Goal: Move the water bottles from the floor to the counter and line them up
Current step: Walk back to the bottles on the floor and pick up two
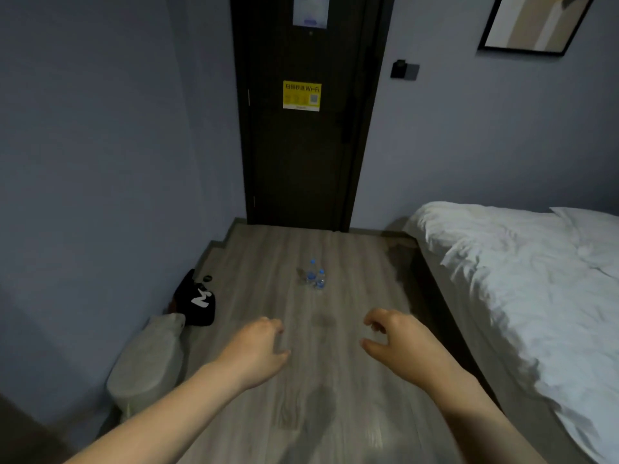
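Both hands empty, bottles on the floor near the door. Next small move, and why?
Probably step forward and lower both hands toward the water bottles. They stand close together on the floor before the door, well beyond the left hand and right hand, which hang loosely curled and hold nothing. No grip looks possible from here.

Yellow sign (301, 95) on dark door (301, 162) reading "Wi-Fi", white "M" on black cap (197, 301)

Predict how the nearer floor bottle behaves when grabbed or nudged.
The nearer bottle stands upright and narrow, so a nudge probably tips it into the other bottle close beside it. Its clear plastic likely flexes when squeezed. Weight: cannot tell.
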`<state>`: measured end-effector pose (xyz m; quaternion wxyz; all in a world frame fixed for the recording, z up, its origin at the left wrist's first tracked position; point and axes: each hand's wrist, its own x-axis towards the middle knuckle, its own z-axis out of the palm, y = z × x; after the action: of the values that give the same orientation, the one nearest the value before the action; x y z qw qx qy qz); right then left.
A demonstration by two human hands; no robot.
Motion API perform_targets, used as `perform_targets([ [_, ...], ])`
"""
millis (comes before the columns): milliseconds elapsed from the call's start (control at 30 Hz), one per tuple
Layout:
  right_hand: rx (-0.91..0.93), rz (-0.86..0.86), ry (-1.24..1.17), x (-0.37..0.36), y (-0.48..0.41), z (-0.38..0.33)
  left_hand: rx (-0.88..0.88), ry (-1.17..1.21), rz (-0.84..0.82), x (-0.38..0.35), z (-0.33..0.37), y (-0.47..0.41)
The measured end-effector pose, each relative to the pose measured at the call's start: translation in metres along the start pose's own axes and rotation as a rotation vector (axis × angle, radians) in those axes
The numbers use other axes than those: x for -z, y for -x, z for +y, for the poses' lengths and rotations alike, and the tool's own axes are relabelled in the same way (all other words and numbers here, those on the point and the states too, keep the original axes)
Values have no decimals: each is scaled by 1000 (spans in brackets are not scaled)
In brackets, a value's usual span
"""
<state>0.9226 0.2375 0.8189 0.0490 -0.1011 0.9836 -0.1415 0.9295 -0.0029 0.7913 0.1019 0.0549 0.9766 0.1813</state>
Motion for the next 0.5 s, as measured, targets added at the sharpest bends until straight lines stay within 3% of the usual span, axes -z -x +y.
perform_targets([
  [200, -104, -50, -33, -2, -97, 0, -28, 7, -49, 24, -25, -97],
  [500, -46, -87, 0, 0, -248, 43, -37, 15, -60, 46, -29, -255],
])
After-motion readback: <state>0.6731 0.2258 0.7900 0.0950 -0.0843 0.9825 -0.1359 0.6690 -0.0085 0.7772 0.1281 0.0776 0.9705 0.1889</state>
